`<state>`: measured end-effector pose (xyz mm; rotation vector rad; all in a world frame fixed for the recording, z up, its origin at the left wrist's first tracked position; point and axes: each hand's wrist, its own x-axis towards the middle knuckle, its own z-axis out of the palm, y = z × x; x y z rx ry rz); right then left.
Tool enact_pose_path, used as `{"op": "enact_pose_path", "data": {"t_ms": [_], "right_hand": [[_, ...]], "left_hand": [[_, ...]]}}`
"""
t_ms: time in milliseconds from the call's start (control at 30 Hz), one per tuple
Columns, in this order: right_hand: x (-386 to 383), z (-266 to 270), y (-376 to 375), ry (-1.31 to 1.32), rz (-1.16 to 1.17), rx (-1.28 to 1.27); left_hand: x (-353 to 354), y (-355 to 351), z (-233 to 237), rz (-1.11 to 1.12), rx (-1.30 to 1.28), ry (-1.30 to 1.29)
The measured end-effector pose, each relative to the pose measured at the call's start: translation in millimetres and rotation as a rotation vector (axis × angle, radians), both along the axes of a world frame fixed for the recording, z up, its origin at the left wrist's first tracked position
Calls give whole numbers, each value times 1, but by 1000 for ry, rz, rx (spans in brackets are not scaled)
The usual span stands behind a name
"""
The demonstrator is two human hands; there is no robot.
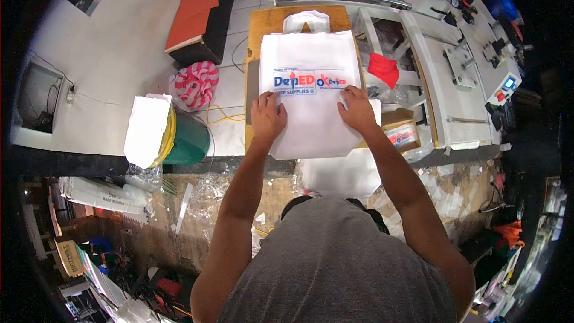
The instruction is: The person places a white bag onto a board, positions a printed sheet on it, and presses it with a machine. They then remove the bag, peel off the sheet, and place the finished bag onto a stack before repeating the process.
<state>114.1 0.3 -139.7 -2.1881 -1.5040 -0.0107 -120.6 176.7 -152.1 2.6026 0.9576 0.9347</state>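
Note:
A white tote bag (311, 126) lies flat in front of me, its handle (307, 22) pointing away. Blue and red lettering (294, 81) reading "DepED" and "OK DepED" runs across its middle. My left hand (268, 116) rests on the bag's left side, fingers extended toward the lower left edge of the lettering. On the right side, my right hand (359, 110) lies with fingers spread near the lettering's right end. Both palms face down on the fabric. Beneath the bag is a yellowish wooden board (263, 21). Another white piece (341, 173) hangs below the bag, nearer to my body.
A white machine frame with metal rollers (359, 0) stands at the back right. A red cloth (383, 70) and a cardboard box (399, 118) of printed items are at right. Left are a green bin (188, 139), a pink-and-white bundle (196, 86) and an orange-topped box (191, 15). Scraps litter the floor.

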Motion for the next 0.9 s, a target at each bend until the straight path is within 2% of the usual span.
{"op": "enact_pose_path", "data": {"t_ms": [300, 733, 900], "right_hand": [[0, 0, -2, 12, 7, 67], [0, 1, 0, -1, -15, 7], [0, 7, -3, 62, -14, 59]], "left_hand": [[0, 1, -6, -2, -6, -26], [0, 1, -3, -17, -4, -31], [-3, 4, 0, -27, -33, -158]]}}
